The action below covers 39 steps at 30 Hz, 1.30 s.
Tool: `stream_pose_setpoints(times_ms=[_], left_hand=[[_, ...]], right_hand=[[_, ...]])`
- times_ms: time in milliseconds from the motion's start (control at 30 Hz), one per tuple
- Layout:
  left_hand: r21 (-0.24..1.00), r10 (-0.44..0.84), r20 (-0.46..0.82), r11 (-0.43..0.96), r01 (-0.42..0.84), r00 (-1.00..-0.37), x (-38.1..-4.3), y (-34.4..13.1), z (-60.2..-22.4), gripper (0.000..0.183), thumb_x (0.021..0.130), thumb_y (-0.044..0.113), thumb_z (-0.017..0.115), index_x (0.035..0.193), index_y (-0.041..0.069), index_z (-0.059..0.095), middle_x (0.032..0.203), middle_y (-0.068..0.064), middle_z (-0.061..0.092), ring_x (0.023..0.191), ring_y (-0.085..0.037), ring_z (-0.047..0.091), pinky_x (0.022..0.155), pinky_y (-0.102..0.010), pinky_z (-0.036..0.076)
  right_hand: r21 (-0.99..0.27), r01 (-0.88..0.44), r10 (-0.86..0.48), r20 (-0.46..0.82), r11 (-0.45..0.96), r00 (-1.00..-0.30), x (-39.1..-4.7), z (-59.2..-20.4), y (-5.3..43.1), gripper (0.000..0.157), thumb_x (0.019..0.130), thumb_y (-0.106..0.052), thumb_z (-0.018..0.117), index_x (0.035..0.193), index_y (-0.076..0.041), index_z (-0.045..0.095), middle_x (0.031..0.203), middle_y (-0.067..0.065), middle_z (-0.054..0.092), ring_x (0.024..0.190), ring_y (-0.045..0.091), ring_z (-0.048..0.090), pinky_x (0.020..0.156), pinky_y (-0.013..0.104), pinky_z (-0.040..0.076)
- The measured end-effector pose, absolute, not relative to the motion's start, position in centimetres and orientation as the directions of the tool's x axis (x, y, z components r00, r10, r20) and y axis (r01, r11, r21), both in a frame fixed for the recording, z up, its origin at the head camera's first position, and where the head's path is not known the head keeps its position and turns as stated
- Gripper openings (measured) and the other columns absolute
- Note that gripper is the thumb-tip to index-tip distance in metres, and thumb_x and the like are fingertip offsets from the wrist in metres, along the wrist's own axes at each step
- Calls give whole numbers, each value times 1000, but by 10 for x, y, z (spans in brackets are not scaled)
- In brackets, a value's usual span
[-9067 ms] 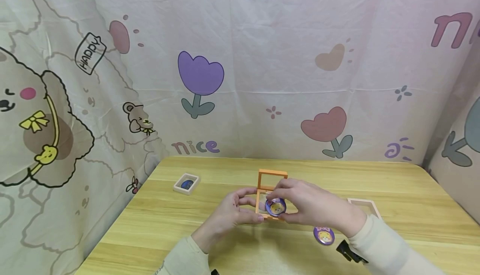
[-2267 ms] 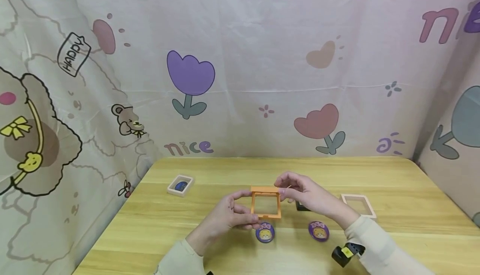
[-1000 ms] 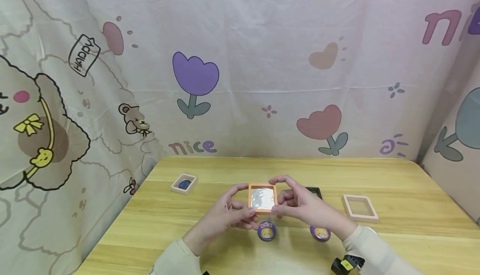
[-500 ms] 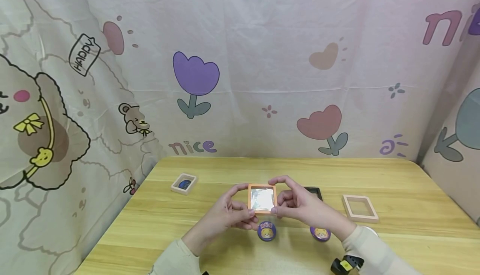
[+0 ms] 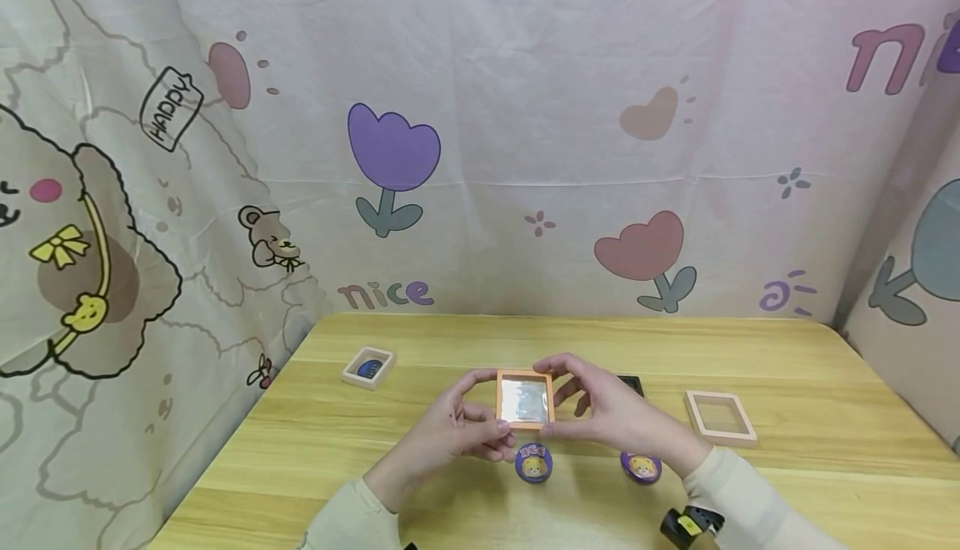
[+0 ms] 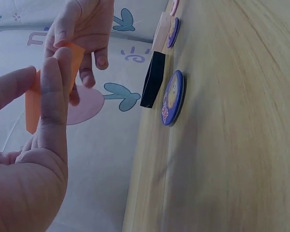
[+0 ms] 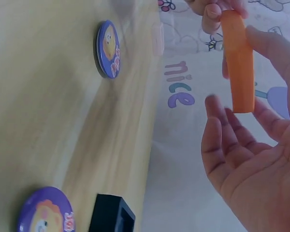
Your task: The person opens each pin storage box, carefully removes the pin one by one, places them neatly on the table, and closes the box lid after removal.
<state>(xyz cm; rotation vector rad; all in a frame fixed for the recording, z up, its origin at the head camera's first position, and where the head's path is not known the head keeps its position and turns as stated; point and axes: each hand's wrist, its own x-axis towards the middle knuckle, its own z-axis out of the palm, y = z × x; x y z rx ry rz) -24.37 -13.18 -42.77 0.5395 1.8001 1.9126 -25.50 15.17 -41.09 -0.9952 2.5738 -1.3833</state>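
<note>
An orange square display case (image 5: pixel 525 401) with clear film across its window is held up over the table, closed and with its face toward the head camera. My left hand (image 5: pixel 468 425) pinches its left side, thumb at the lower corner and index finger at the upper one. On the opposite side my right hand (image 5: pixel 600 404) holds the right edge between thumb and index finger, its other fingers loosely bent behind. In the right wrist view the case (image 7: pixel 239 63) shows its thick orange side. Just below it on the table lies a round purple badge (image 5: pixel 534 462) with a yellow bear.
A second bear badge (image 5: pixel 641 467) lies under the right forearm. Behind the right hand a black case (image 5: pixel 633 384) is partly hidden. A pale pink case (image 5: pixel 722 417) lies right; another pink case (image 5: pixel 349 375) with a blue piece inside lies far left.
Earlier the orange case stood open with the badge at it in my right hand; then the badge lay on the table. The case has since been closed. Lately the right fingers shifted slightly.
</note>
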Motion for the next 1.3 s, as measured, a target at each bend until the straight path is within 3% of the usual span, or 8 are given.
stream_pose_setpoints(times_ms=[300, 600, 1000, 1300], left_hand=[[999, 567, -30, -5, -40, -823, -243, -133, -431, 83, 97, 11, 79, 165, 14, 31, 96, -8, 80, 83, -18, 80, 79, -32, 68], [999, 557, -45, 16, -43, -830, -244, -135, -432, 81, 100, 12, 77, 166, 15, 30, 98, -9, 80, 83, -19, 81, 83, -38, 69], [998, 534, -61, 41, -46, -843, -249, -141, -434, 75, 103, 10, 71, 166, 17, 32, 117, -35, 73, 86, -22, 81, 88, -42, 68], [998, 531, -48, 62, -18, -846, -252, -144, -434, 64, 103, 7, 68, 161, 11, 40, 108, -22, 77, 86, -24, 81, 87, -42, 69]], right_hand=[[-628, -601, -564, 295, 494, -771, -255, -408, 145, 74, 83, -38, 94, 146, -16, 61, 136, 0, 65, 114, 16, 64, 86, 32, 59], [-598, -595, -557, 279, 536, -782, -259, -409, 141, 74, 82, -40, 94, 144, -17, 62, 134, -2, 67, 114, 17, 64, 90, 41, 61], [-621, -542, -534, 225, 566, -815, -271, -415, 141, 76, 81, -42, 93, 145, -14, 62, 133, 0, 69, 117, 21, 65, 95, 48, 59], [-617, -512, -510, 200, 597, -836, -283, -423, 144, 76, 79, -39, 94, 143, -12, 64, 129, -1, 71, 116, 20, 66, 93, 39, 56]])
